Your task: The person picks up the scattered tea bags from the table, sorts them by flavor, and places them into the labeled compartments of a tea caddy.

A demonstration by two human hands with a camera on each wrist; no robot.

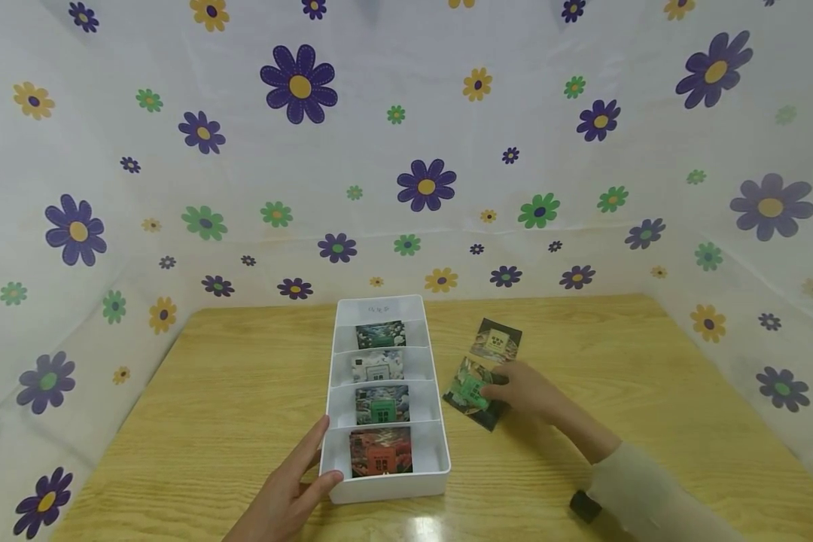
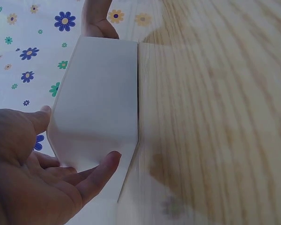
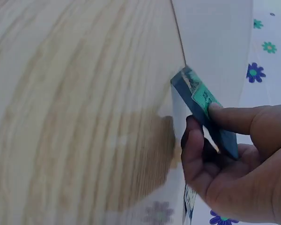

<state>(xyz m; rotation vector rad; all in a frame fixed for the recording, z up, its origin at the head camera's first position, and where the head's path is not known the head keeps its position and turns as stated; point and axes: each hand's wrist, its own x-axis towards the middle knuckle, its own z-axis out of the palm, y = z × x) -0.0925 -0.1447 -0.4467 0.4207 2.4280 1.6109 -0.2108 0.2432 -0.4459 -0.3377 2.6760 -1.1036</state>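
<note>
My right hand [image 1: 525, 391] pinches a green-labelled sachet [image 1: 470, 388] with its thumb on the printed face. In the right wrist view the sachet [image 3: 203, 110] is tilted, fingers behind it. Just beyond lies a dark sachet [image 1: 496, 341] with a pale yellow label. To the left stands a long white divided tray [image 1: 430, 483]. Around its near left corner rests my left hand [image 1: 287, 482], thumb at the front rim and fingers extended along the side. The left wrist view shows these fingers [image 2: 100, 176] against the tray's outer wall.
From the front, tray compartments hold red sachets [image 1: 382, 452], green-labelled sachets [image 1: 382, 405], white sachets [image 1: 377, 366] and dark green sachets [image 1: 381, 334]. The wooden table [image 1: 244, 376] ends at a flower-printed cloth [image 1: 352, 150]. A small black object [image 1: 585, 506] sits by the right sleeve.
</note>
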